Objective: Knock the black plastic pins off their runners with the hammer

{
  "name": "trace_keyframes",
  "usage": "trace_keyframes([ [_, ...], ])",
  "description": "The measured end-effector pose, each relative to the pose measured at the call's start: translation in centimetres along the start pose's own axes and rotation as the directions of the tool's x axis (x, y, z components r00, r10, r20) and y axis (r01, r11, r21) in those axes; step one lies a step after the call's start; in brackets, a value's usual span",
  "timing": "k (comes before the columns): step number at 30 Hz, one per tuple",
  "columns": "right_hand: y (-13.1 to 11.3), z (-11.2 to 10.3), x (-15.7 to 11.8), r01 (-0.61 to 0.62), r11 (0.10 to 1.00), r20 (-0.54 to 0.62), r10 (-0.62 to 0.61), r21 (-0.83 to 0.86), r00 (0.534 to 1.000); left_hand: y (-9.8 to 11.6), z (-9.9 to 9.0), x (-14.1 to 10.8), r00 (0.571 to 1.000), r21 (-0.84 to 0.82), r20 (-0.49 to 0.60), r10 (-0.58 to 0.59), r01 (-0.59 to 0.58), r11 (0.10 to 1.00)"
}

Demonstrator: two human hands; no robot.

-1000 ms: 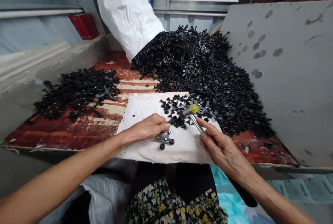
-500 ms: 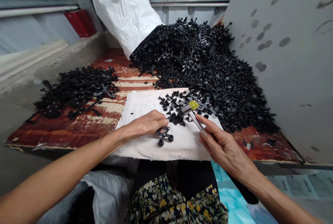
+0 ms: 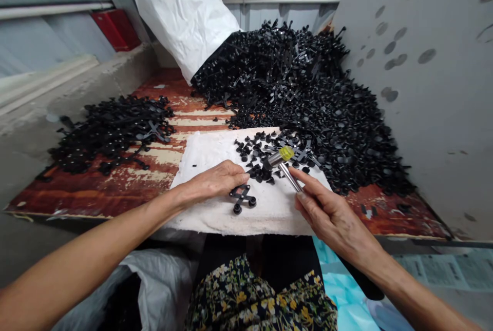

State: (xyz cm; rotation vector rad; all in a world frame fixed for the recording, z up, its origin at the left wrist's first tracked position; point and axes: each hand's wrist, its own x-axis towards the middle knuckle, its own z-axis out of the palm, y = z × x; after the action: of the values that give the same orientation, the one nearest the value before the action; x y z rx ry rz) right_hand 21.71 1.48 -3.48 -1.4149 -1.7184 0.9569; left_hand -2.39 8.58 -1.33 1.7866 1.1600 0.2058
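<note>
My left hand (image 3: 224,177) is closed on a small black scissor-like linkage (image 3: 242,196) with crossed arms. Two of the linkage's round black ends point toward me over a white cloth pad (image 3: 200,213). In my right hand (image 3: 323,213) is a hammer (image 3: 288,171), gripped by its shaft, with a steel head, a yellow face and a black handle end below my wrist. The hammer head is just above loose black round caps (image 3: 254,149) on the pad. Several grey-black crossed pieces lie behind the head.
A large heap of black parts (image 3: 292,79) spills from a white sack (image 3: 185,13) at the back. A smaller pile of black linkages (image 3: 115,131) lies at left on the worn red-brown tabletop (image 3: 157,182). An upright grey board (image 3: 423,110) borders the right side.
The view has shifted slightly. Both hands, the linkage and the hammer stay almost in the same place over the pad.
</note>
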Motion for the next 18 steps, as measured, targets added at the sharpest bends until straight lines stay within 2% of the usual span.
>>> trace_keyframes([
  [5, 0.1, 0.0, 0.0, 0.037, 0.997, 0.004, -0.037, -0.071, 0.999, 0.2, 0.2, 0.2, 0.998, 0.031, -0.042, -0.053, 0.055, 0.998],
  [12, -0.1, -0.1, 0.2, 0.205, 0.957, 0.058, -0.197, -0.204, 0.979, 1.9, -0.1, 0.1, 0.988, 0.231, -0.136, -0.073, 0.104, 0.968],
  [14, -0.7, 0.0, 0.3, 0.277, 0.935, 0.065, -0.269, -0.222, 0.961, 2.1, -0.2, 0.2, 0.989, 0.243, -0.123, -0.083, 0.111, 0.964],
  [18, -1.4, 0.4, 0.9, 0.434, 0.863, -0.024, -0.455, -0.259, 0.890, 1.8, -0.2, 0.4, 0.990, 0.232, -0.113, -0.085, 0.110, 0.967],
])
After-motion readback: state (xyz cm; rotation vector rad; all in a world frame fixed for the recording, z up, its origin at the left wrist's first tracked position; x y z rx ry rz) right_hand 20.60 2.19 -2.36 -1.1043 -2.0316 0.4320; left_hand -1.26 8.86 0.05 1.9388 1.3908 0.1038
